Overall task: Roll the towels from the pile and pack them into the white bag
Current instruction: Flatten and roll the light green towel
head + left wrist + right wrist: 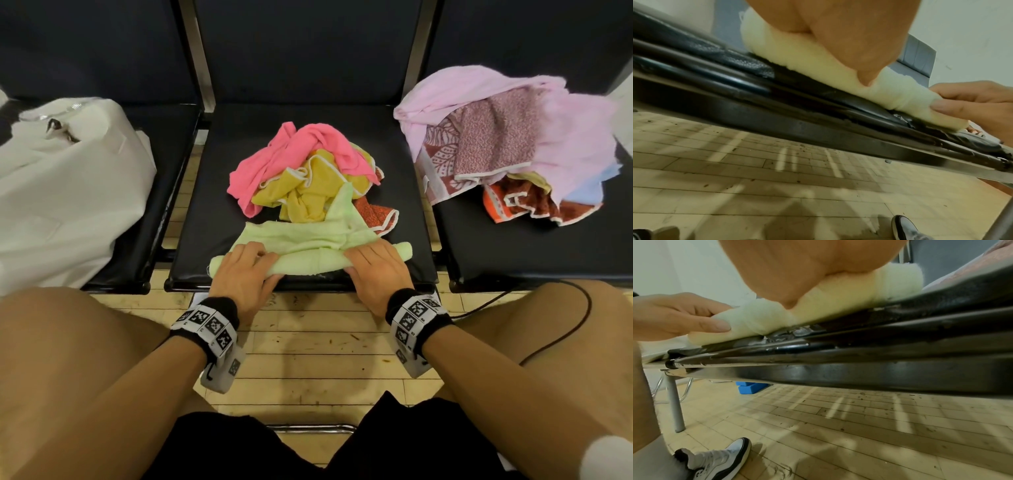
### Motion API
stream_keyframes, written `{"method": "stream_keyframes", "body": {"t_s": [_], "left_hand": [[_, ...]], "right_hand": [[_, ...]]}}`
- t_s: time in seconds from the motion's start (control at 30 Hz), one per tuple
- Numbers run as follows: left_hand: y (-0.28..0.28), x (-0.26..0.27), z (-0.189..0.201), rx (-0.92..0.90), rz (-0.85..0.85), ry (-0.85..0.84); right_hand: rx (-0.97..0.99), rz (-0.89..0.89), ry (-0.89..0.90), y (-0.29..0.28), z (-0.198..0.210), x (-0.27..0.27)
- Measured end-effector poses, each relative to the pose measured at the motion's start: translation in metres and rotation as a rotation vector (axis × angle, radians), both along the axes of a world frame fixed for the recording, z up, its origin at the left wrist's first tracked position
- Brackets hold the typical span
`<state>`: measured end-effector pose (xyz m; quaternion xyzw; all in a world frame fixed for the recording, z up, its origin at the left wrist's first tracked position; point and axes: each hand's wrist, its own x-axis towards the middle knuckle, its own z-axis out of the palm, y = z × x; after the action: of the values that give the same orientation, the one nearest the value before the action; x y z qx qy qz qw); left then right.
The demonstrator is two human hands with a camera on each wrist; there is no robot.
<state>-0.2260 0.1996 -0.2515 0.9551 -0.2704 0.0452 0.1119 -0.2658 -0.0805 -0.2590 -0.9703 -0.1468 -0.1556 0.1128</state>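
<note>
Here the green towel (308,260) lies half-rolled under left hand (245,270) and right hand (375,270).

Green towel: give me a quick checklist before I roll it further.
1. Both hands on roll: left hand and right hand grip the green towel: ok.
2. Roll even along its length: cannot tell.
3. Unrolled part flat: far corner rests against the pile: not ok.
4. Roll fully on the seat: at the front edge: ok.
5. White bag open: cannot tell.
</note>
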Motion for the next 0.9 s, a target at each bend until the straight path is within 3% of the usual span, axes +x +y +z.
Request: {"method": "stream_keyframes", "body": {"t_s": [0.1, 0.27, 0.37, 0.53, 0.67, 0.77, 0.9], "left_hand": [[0.000, -0.001, 0.008, 0.031, -0.015, 0.001], [-0.005, 0.000, 0.019, 0.062, 0.062, 0.137], [-0.009, 0.004, 0.016, 0.073, 0.124, 0.092], [-0.017, 0.016, 0.011, 0.026, 0.132, -0.121], [-0.025, 0.019, 0.015, -0.062, 0.165, 0.083], [-0.027, 0.025, 0.020, 0.048, 0.185, 0.242], [-0.027, 0.034, 0.022, 0.159, 0.234, 0.403]], "right_hand": [[-0.066, -0.017, 0.052, -0.001, 0.006, 0.000], [-0.114, -0.059, 0.131, 0.003, 0.013, 0.000], [-0.070, -0.103, 0.152, 0.006, 0.013, 0.001], [-0.063, -0.051, -0.120, 0.004, 0.006, 0.006], [0.007, 0.065, -0.073, 0.011, -0.001, 0.006], [0.128, 0.010, 0.031, 0.011, 0.003, 0.004], [0.117, -0.025, 0.127, 0.012, 0.007, 0.005]]}}
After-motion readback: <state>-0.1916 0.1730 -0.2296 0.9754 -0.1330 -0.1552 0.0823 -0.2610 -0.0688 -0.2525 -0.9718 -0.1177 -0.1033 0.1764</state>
